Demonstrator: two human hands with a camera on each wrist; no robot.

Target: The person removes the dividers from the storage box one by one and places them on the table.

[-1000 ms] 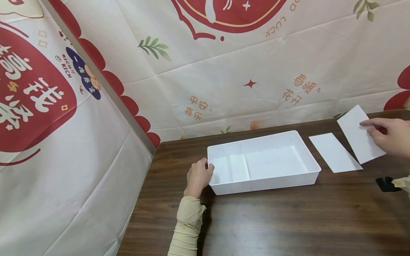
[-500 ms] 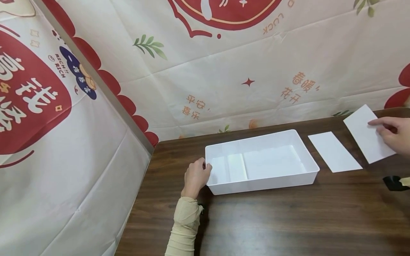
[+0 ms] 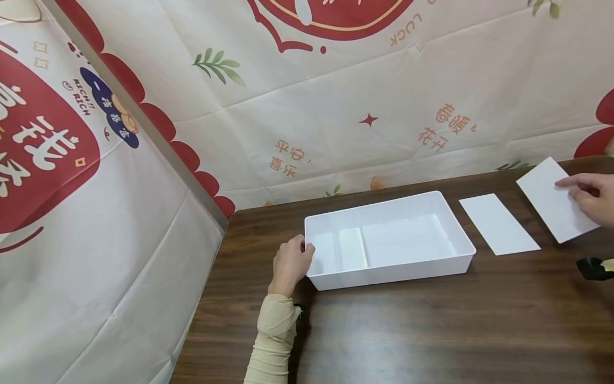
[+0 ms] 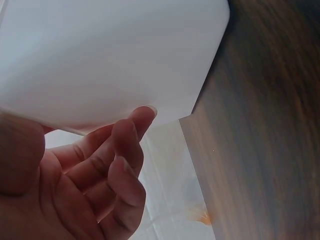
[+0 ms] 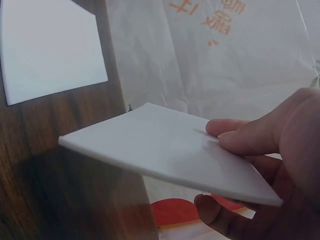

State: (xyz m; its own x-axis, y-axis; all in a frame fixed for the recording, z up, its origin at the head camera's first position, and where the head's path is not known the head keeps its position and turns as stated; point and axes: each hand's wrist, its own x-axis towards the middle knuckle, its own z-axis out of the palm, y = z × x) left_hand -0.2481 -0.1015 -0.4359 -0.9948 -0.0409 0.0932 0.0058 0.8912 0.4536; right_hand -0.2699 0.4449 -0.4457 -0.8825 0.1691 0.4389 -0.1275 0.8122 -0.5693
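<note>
Pinching a thin white panel point(image 3: 551, 197) toward one end, the right hand point(image 3: 592, 194) bears all of its weight there, so the likeliest trouble is a tip or a slip. The right wrist view shows two fingertips on the upper face and other fingers underneath; whether each of those lower ones touches, I cannot tell. The panel sits tilted and off the worktop point(image 3: 393, 330), to the right of a second white panel point(image 3: 499, 223) that lies flat. Its long unsupported end would probably dip if the pinch loosened, since the face looks smooth, and a dipping corner could catch the flat panel and push it askew. Its upper corner also shows against the printed cloth point(image 3: 336, 96) at the back of the worktop; a drop there might lodge it against the fabric, or over the back edge. At the other side, the left hand point(image 3: 290, 261) has its fingers clamped on the short end wall of the white tray point(image 3: 390, 273), which rests between the left hand and the flat panel. Some of its fingers curl loosely beside the wall, so the hold seems to rely on the thumb and fingertips near one corner. An uneven pull there could swing the tray round, or send its right end into the flat panel just beside it.
</note>
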